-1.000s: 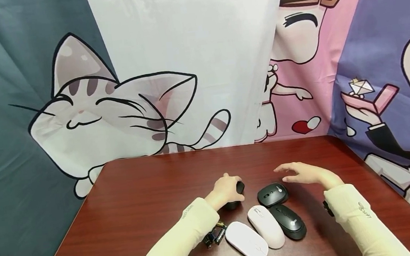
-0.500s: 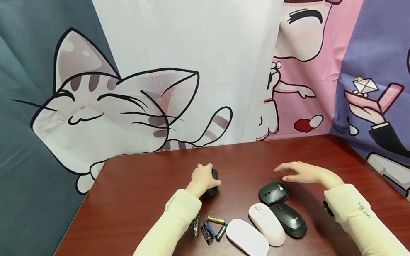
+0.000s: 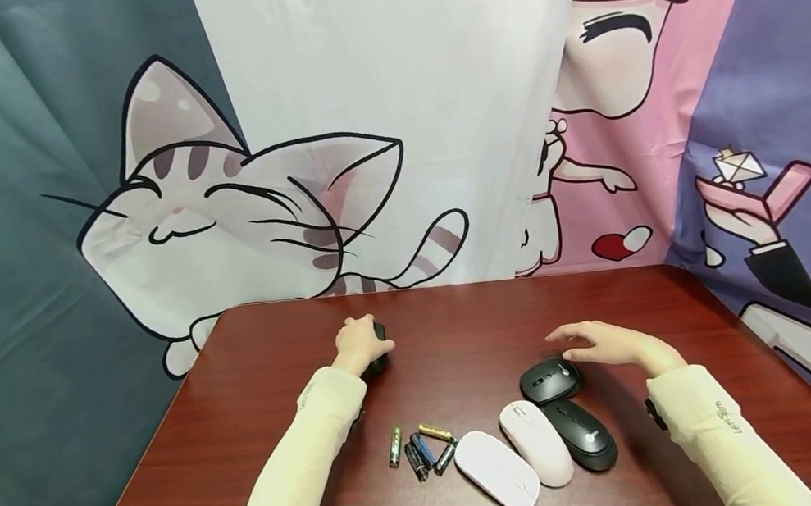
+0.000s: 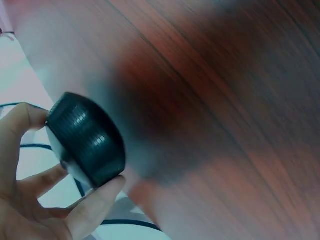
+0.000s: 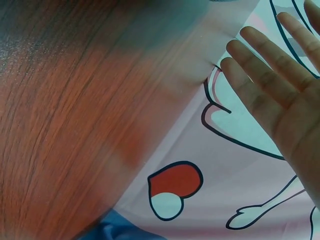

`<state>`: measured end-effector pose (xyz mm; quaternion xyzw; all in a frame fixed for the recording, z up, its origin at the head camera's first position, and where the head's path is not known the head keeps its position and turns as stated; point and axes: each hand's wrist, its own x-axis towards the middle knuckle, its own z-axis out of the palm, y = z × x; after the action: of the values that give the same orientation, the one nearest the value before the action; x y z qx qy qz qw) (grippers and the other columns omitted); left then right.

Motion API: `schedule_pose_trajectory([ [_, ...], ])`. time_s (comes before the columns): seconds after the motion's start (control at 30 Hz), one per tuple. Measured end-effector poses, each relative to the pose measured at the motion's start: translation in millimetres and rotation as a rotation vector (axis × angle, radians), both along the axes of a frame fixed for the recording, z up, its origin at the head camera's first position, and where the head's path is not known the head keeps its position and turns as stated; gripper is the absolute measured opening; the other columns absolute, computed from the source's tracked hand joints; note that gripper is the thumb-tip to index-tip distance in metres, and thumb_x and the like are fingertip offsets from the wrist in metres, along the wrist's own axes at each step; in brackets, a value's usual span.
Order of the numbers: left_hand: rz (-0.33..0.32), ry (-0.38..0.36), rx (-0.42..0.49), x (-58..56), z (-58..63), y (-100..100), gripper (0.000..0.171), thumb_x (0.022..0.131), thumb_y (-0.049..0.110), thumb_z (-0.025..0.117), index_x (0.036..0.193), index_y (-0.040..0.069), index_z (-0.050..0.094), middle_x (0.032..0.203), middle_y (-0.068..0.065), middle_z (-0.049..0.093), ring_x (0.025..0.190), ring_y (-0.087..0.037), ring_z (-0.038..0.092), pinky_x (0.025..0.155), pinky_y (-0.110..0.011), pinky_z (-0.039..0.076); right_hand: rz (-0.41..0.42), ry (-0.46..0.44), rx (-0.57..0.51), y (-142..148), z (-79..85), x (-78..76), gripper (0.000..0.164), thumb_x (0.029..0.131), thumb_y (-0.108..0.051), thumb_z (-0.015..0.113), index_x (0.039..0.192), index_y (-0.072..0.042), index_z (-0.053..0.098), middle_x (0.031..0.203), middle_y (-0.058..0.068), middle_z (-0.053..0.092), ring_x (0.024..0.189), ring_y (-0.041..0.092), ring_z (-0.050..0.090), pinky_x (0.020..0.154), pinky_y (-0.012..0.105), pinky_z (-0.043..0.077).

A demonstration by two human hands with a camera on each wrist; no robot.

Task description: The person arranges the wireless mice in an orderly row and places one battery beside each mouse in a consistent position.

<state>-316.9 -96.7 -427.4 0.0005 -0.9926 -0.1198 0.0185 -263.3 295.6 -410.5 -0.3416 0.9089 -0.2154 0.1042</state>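
In the head view my left hand [image 3: 357,344] grips a black computer mouse [image 3: 379,355] over the far left part of the table. The left wrist view shows the mouse [image 4: 90,140] from its edge, pinched between fingers and thumb above the wood. My right hand [image 3: 601,344] hovers with relaxed fingers just right of a black mouse [image 3: 551,379], holding nothing. The right wrist view has the palm [image 5: 285,95] with fingers extended. Against that mouse lies a second black mouse [image 3: 580,435], with a white mouse [image 3: 537,444] and a flatter white mouse [image 3: 498,472] alongside.
Left of the white mice lie several small batteries, among them a green battery [image 3: 395,447], a gold battery [image 3: 435,431] and a blue battery [image 3: 422,451]. The reddish-brown table [image 3: 243,402] ends at a printed cartoon curtain [image 3: 396,163].
My left hand has carried the black mouse leftward and toward the table's far edge, uncovering the batteries. The right hand stays almost in place.
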Motion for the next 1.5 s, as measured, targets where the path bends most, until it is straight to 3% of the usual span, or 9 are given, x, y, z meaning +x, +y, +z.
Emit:
schedule_pose_trajectory([
  [0.33, 0.034, 0.08, 0.041, -10.5, -13.5, -18.0, 0.046, 0.066, 0.036, 0.067, 0.103, 0.009, 0.06, 0.091, -0.018, 0.06, 0.084, -0.034, 0.058, 0.069, -0.043, 0.046, 0.012, 0.001, -0.002, -0.5, -5.3, 0.9, 0.037, 0.086, -0.018, 0.054, 0.117, 0.0, 0.052, 0.115, 0.015, 0.056, 0.105, 0.031, 0.053, 0.086, 0.046, 0.041],
  [0.57, 0.041, 0.113, 0.07, -14.1, -15.5, -19.7, 0.043, 0.066, 0.032, 0.068, 0.103, 0.01, 0.061, 0.092, -0.016, 0.063, 0.083, -0.034, 0.059, 0.069, -0.043, 0.047, -0.004, 0.024, -0.01, 2.8, -5.6, 1.5, 0.037, 0.086, -0.018, 0.055, 0.116, 0.001, 0.052, 0.114, 0.017, 0.057, 0.103, 0.032, 0.053, 0.085, 0.048, 0.041],
  [1.5, 0.033, 0.042, 0.079, -14.8, -15.7, -14.1, 0.037, 0.071, 0.031, 0.068, 0.1, 0.009, 0.064, 0.092, -0.013, 0.065, 0.08, -0.03, 0.059, 0.068, -0.042, 0.047, 0.014, 0.052, -0.011, 3.4, -9.7, 1.3, 0.034, 0.084, -0.016, 0.056, 0.114, 0.0, 0.054, 0.112, 0.013, 0.059, 0.103, 0.028, 0.054, 0.086, 0.041, 0.042],
])
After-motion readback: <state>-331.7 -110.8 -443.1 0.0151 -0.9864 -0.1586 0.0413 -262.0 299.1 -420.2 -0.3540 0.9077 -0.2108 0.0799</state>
